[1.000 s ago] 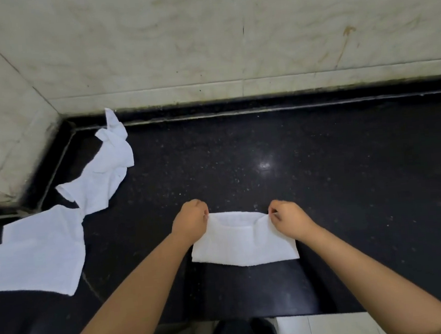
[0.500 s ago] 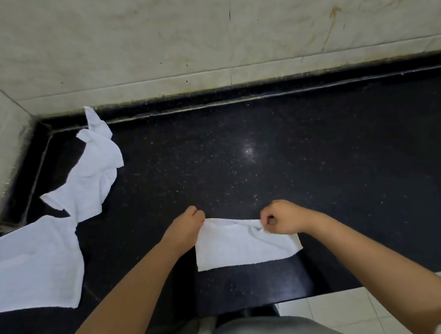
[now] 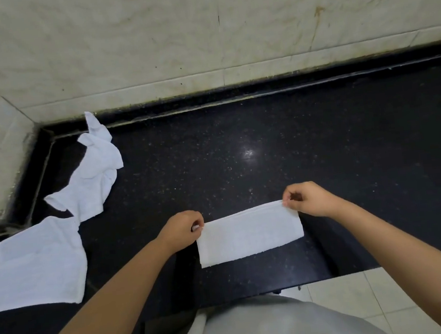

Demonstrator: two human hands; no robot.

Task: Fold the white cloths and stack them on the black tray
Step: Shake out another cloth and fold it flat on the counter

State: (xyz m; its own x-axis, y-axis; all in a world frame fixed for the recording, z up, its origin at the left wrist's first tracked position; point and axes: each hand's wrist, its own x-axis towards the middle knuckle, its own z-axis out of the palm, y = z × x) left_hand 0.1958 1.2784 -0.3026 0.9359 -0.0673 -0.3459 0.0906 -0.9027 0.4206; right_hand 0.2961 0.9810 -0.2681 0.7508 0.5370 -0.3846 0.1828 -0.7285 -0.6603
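The black stone counter (image 3: 278,139) fills the view, bounded at the back and left by pale tiled walls (image 3: 174,31). No raised tray can be told apart from this dark surface. At far left lies a flat white cloth (image 3: 35,265), and beyond it, touching its far corner, a crumpled white cloth (image 3: 91,179) trails toward the corner of the walls; both appear unfolded and well apart from the hands.

Near the front edge lies the cloth in hand, a folded white cloth (image 3: 249,235), now a long, narrow, smooth rectangle. Half a second ago its far edge was rumpled and sagging between the hands; a second ago it was a deeper, slacker shape. The far edge is now drawn taut and straight (the layers look aligned), which suggests one fold is complete and squared.

The left hand (image 3: 181,231) pinches the far-left corner between thumb and curled fingers. The right hand (image 3: 307,199), likewise curled, pinches the far-right corner, having moved outward and slightly farther from the body.

Judged from this, a further fold across the length probably comes next, then stacking; two cloths remain.
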